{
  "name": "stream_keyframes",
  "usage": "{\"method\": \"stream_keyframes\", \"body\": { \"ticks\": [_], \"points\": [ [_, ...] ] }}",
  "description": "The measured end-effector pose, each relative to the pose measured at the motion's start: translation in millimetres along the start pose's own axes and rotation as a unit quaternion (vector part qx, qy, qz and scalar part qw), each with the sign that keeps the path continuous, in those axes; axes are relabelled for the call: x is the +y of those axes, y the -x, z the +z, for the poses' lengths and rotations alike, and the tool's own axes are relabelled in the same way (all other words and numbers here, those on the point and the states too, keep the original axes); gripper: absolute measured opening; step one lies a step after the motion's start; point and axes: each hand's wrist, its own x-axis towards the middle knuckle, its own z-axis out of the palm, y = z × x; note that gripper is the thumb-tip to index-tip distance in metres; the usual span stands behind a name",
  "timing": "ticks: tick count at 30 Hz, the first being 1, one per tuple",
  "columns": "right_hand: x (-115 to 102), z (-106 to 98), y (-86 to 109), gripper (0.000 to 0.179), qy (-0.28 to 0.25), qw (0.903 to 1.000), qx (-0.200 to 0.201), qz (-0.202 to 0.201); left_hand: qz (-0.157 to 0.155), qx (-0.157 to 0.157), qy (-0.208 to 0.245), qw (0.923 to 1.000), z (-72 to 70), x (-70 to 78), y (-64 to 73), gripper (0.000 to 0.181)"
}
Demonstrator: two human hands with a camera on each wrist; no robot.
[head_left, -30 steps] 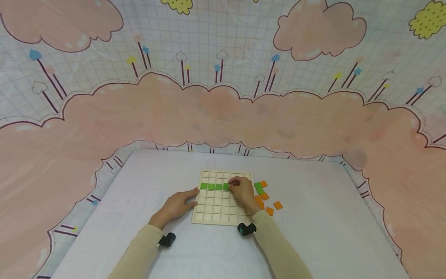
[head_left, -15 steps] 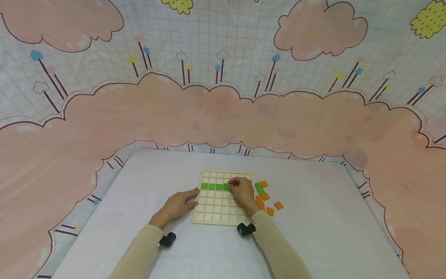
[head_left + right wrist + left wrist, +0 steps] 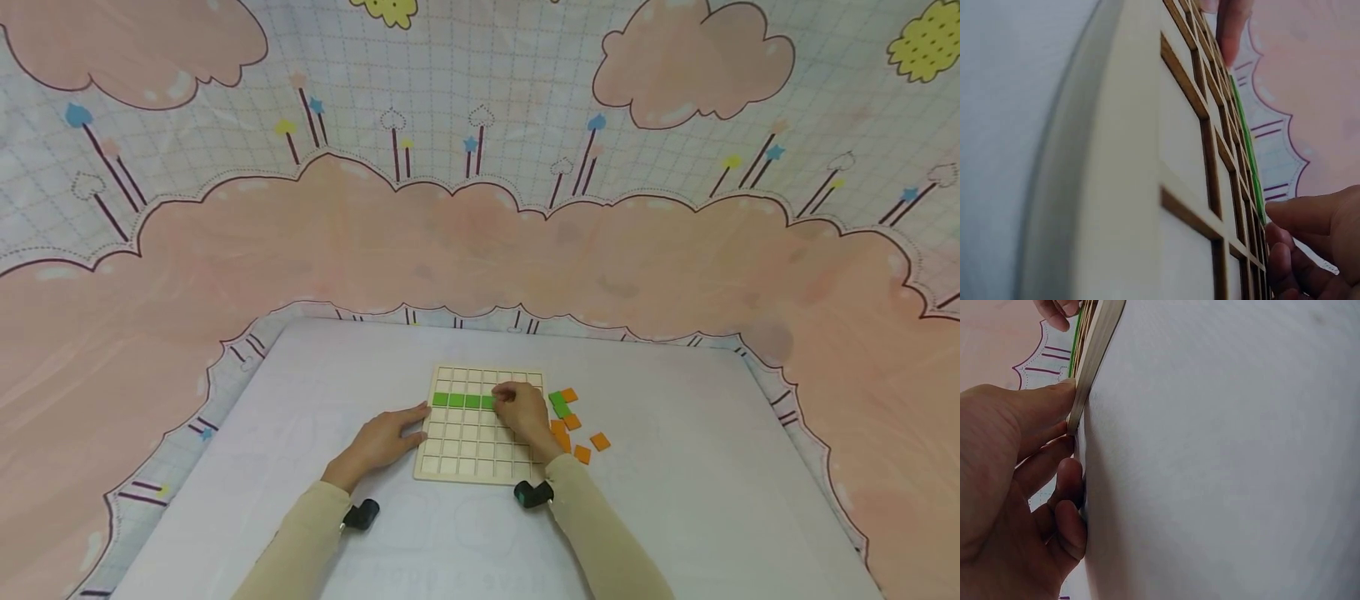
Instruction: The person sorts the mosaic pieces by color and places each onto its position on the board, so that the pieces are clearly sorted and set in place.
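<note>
smooth matt wooden board (image 3: 465, 447), smooth green tiles (image 3: 457, 401), matt cloth sleeves (image 3: 300, 533), dark plastic-looking wrist cameras (image 3: 533, 494)

One grid board (image 3: 462, 448); four visible green tiles (image 3: 457, 401) on it; two loose green tiles (image 3: 562, 411), at least six orange tiles (image 3: 600, 442) right.

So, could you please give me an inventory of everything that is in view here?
Grid board: one, pale wood, on the table.
Green tiles in a row: four visible, green, on the board.
Loose green tiles: two, green, right of the board.
Orange tiles: at least six, orange, right of the board, some partly overlapped or hidden.
Table: one, white, under everything.
Backdrop: one, mostly pink and whitish, behind the table.
Wrist cameras: two, black, one at each wrist.
Sleeves: two, beige, on the forearms.
Left hand: one, touching the board's left edge.
Right hand: one, fingertips at the row's right end.
</note>
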Motion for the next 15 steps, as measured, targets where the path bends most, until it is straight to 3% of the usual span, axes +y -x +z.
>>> {"method": "stream_keyframes", "body": {
  "ticks": [9, 15],
  "points": [
    [5, -11, 2.7, 0.018, -0.057, 0.9976, -0.022, -0.032, -0.004, 0.0, 0.005, 1.0, -0.1, -0.1, -1.9, 0.054],
    [4, -21, 9.9, 0.019, -0.088, 0.9951, -0.041, -0.022, -0.009, -0.001, 0.01, 0.9999, 0.5, 1.2, -0.7, 0.054]
  ]
}}
